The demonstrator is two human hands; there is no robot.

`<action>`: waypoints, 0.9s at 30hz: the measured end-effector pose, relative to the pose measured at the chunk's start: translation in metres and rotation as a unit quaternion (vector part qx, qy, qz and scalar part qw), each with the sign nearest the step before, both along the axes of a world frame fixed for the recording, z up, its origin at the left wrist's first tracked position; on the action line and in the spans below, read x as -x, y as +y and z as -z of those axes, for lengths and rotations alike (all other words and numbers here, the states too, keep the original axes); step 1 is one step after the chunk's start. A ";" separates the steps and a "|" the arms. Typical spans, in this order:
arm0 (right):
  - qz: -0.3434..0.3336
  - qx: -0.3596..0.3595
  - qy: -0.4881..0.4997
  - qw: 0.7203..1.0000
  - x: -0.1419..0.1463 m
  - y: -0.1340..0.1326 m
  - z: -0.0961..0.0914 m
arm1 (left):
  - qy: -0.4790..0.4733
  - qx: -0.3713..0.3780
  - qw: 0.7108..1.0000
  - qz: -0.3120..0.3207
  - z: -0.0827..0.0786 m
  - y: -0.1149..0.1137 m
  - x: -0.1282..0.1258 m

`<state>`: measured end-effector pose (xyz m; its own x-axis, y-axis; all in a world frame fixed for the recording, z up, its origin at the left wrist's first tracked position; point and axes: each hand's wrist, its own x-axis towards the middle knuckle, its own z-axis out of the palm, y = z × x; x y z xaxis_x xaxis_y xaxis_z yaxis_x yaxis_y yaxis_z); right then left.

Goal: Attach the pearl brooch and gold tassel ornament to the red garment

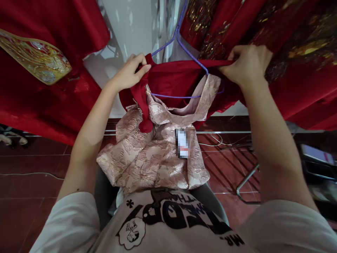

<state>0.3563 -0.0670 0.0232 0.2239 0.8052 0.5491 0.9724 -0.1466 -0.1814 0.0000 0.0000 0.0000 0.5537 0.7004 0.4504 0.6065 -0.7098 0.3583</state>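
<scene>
"What could go wrong from here?"

"The dress (158, 158) could be tugged off the hanger (195, 58) if the red cloth (171, 75) were drawn harder from one side; the strap (210, 91) might then be dragged along. The cloth might also be lost on the left, since only a bunched fold seems to be pinched there."

"How is it held?"

"By the left grip (140, 66) a fold is nipped between thumb and fingers; by the right grip (238, 63) the other side is clenched in a fist."

"And where does it lie?"

"It is stretched taut between both grips, behind the hanger's right arm. Below the left grip, a loose end is draped over the dress front. The dress is hung lower, between the forearms, and is apparently held by neither; its tag (182, 143) is left dangling in front."
</scene>
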 end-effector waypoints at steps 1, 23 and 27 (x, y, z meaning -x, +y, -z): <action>0.008 0.010 -0.008 1.000 -0.003 -0.005 0.000 | -0.001 -0.016 1.000 0.005 0.005 0.002 -0.001; -0.412 0.173 0.464 0.765 0.114 -0.006 0.031 | -0.165 -0.172 0.958 -0.158 0.068 -0.015 -0.046; -0.441 0.100 0.388 0.803 0.107 0.004 0.048 | -0.195 -0.189 0.950 -0.152 0.063 -0.024 -0.038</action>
<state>0.2492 -0.0626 -0.0249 -0.2699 0.8935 0.3589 0.3202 0.4348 -0.8417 0.0379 -0.0238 -0.0631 0.0907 0.5492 0.8307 0.6780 -0.6451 0.3524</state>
